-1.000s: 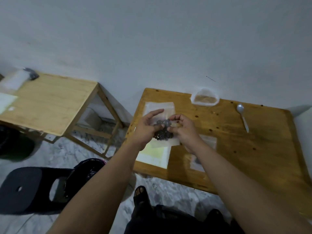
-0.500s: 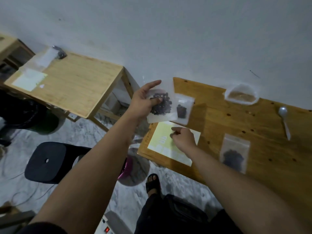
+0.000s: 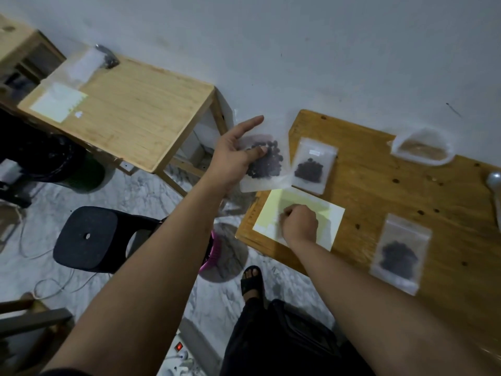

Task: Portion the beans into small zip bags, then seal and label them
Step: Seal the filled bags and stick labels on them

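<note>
Since this one has no sticker that I can see, I'm holding it up off the left edge of the bench (image 3: 379,191) rather than laying it down. My left hand (image 3: 233,158) has the zip bag of beans (image 3: 264,164) pinched between the thumb in front and the fingers behind, with the forefinger sticking out straight. My right hand (image 3: 299,225) is curled knuckles-up on the yellow label sheet (image 3: 298,198), fingertips pressed to its upper left part. I judge I'm picking a sticker loose (whether one is already nipped between the fingertips, the view doesn't show). The sheet lies at the bench's near left corner, just below the raised bag, which keeps the reach between them short. A labelled bag (image 3: 311,165), with a small white tag near its top, lies flat just beside the held one. A third bag (image 3: 400,253) lies well apart to the right, near the front edge, too blurred for me to tell if it carries a label.
</note>
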